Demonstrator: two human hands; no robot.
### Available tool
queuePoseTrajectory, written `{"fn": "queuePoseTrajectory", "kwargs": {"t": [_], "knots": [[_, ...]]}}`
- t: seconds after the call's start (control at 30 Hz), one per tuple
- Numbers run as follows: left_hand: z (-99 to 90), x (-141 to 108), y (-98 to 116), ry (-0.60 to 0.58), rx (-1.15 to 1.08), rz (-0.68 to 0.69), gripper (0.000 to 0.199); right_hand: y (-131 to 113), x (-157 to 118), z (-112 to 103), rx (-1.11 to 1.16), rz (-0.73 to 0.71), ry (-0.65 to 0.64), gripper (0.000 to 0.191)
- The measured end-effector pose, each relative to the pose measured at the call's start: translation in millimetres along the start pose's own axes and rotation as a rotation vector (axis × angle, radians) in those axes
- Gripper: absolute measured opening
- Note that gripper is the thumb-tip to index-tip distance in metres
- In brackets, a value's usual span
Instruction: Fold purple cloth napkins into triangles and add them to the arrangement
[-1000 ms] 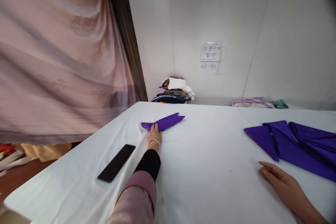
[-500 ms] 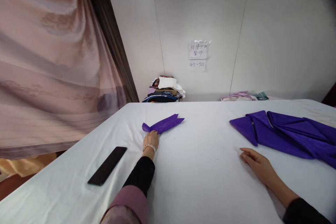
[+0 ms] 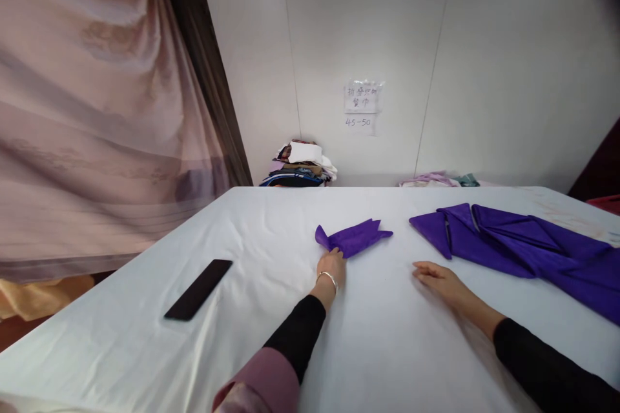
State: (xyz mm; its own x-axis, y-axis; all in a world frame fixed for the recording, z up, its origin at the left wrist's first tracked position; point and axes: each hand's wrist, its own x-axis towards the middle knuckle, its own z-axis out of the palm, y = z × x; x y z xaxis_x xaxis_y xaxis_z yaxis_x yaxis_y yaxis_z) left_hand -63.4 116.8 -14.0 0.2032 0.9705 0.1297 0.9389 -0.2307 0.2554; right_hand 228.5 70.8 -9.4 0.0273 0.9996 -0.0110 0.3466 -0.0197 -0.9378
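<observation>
A small folded purple cloth [image 3: 356, 239] with pointed ends lies over the middle of the white-covered table. My left hand [image 3: 332, 268], wearing a silver bracelet, grips its near edge with closed fingers. To the right, my right hand [image 3: 438, 281] is just above or on the white cloth, fingers extended and holding nothing. Beyond it, larger folded purple cloths [image 3: 513, 242] overlap in a row that runs off to the right edge. The nearest of their pointed tips is at the left end, separate from the small cloth.
A black flat rectangular object [image 3: 198, 290] lies on the white tablecloth [image 3: 121, 335] at left. Behind the table are a pile of folded clothes [image 3: 305, 164] and more fabric [image 3: 431, 179]. A pink curtain [image 3: 97, 110] hangs at left; a paper sign [image 3: 363, 103] is on the wall.
My left hand has moved right with the small purple cloth, bringing it nearer the larger cloths. My right hand has shifted left and slightly away from me. The view has shifted a little.
</observation>
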Motion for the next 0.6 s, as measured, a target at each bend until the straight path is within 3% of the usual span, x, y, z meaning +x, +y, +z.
{"fn": "queuePoseTrajectory", "kwargs": {"t": [0.1,0.27,0.37,0.6], "knots": [[3.8,-6.9,14.4,0.010,-0.042,0.017,0.027,-12.1,14.8,13.0,-0.046,-0.007,-0.030,0.051],[-4.7,-18.1,18.3,0.050,-0.086,-0.039,0.033,-17.5,52.5,50.3,-0.295,-0.253,0.174,0.056],[-9.1,-19.9,17.3,0.068,-0.102,-0.076,0.034,-11.9,67.3,66.3,-0.361,-0.319,0.203,0.056],[-7.9,-13.7,15.2,0.118,-0.145,-0.159,0.048,-2.9,71.8,67.5,-0.438,-0.410,0.175,0.024]]}}
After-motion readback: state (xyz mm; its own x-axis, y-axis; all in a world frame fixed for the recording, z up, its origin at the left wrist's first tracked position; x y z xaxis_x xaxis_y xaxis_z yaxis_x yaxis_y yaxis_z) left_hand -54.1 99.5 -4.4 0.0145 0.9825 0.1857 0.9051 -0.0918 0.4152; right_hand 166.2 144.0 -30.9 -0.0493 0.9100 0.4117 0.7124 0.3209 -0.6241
